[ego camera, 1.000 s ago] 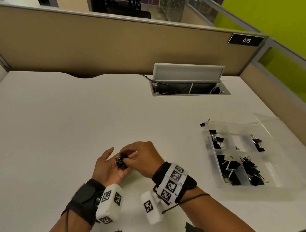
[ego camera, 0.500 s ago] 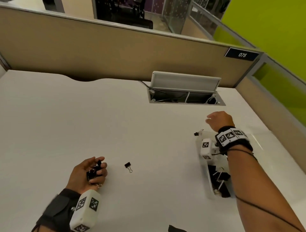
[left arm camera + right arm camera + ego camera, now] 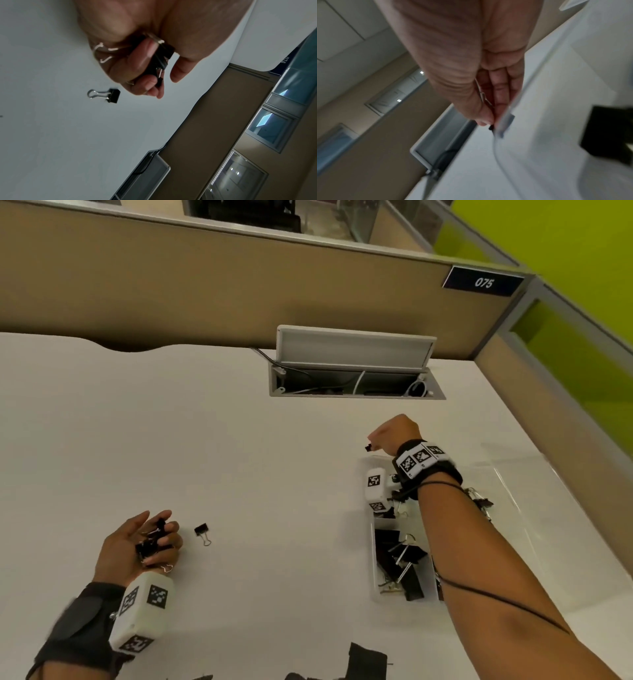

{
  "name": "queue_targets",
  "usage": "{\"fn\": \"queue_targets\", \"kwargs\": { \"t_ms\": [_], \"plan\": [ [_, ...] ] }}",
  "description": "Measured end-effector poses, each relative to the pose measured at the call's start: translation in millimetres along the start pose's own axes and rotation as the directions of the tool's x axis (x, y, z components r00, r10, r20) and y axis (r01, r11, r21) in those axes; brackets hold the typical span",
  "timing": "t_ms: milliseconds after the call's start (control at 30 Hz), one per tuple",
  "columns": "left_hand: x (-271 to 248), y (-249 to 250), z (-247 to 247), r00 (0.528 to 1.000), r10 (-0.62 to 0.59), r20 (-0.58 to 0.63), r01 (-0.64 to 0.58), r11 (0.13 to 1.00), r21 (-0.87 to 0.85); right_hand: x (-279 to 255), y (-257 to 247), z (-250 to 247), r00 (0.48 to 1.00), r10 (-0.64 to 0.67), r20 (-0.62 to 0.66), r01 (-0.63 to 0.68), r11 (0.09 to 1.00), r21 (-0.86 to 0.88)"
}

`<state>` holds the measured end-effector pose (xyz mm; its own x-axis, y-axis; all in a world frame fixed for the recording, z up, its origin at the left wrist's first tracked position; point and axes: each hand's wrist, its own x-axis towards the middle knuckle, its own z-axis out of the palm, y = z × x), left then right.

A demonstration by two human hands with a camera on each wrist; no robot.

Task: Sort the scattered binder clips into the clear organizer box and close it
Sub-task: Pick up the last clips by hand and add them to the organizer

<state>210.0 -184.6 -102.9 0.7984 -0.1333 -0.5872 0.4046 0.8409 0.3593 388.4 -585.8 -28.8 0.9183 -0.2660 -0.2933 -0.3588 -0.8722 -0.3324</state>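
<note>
Left hand point(image 3: 140, 542) and right hand point(image 3: 394, 434) curled

Clear glossy plastic organizer box point(image 3: 373, 563)

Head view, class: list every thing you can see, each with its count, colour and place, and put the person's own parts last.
Desk: one, white, under everything.
Box: one, clear, open, right side; black clips inside, count unclear.
Loose clip: one, black, on desk beside left hand.
Held clips: several, black, in left hand.
Small clip: one, black, at right hand's fingertips, beyond the box's far end.
Cable hatch: one, grey, lid up, desk's far edge.
Partition: one, beige, behind desk.
Sign: one, dark, "075".
Left hand: holds clips.
Right hand: pinches small clip.
</note>
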Motion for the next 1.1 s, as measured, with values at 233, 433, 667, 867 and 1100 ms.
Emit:
{"fn": "queue_targets", "kwargs": {
  "t_ms": [233,433,667,867,1100],
  "plan": [
    [28.6,5.0,-26.3,1.000,0.003,0.026,-0.001,0.999,-0.052,-81.5,48.1,-62.2,0.969,-0.188,-0.161,0.248,0.713,0.655],
    [52.0,2.9,-44.8,0.999,-0.014,0.035,0.015,0.999,-0.031,-130.2,111.1,-42.4,0.994,-0.109,-0.007,0.077,0.649,0.757],
    [56.8,2.2,-73.8,0.996,-0.072,-0.045,0.075,0.995,0.061,-142.9,120.5,-19.8,0.994,-0.093,-0.058,0.104,0.633,0.767],
    [28.7,-3.5,-26.8,0.995,0.024,0.100,-0.024,1.000,0.001,-146.4,114.0,-13.1,0.997,-0.066,-0.042,0.074,0.603,0.795],
    [1.7,-5.8,4.0,0.995,0.071,0.065,-0.071,0.997,0.001,-139.4,101.9,-9.0,0.995,-0.031,-0.092,0.091,0.628,0.773]
  ]
}}
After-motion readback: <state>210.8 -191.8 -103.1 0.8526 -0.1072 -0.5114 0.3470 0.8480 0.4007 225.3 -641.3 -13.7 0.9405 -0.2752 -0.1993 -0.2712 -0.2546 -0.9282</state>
